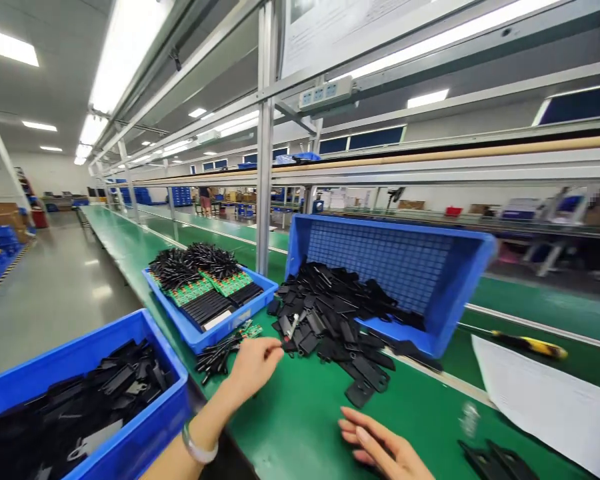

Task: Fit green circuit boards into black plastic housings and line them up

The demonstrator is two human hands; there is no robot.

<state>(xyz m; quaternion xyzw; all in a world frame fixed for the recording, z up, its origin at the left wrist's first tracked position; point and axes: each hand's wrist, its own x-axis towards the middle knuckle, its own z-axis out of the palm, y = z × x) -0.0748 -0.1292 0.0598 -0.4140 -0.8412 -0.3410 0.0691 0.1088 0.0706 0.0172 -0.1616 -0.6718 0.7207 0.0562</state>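
My left hand (254,368), a bracelet on its wrist, reaches to the near edge of a heap of black plastic casing pieces (330,313). Its thumb and fingers are pinched together; what they hold, if anything, is too small to make out. Right beside that hand lie loose green circuit boards with black leads (220,353). Low over the green bench (300,413) is my right hand (380,443), fingers stretched out and holding nothing. A few flat black casing pieces (365,380) lie just beyond its fingertips.
A blue crate (467,287) lies tipped on its side behind the heap. Circuit boards fill a blue tray (257,303); black parts fill a blue bin (173,373) at lower left. On the right are a screwdriver (535,345), paper (545,407) and black pieces (497,460). A metal post (265,167) stands behind.
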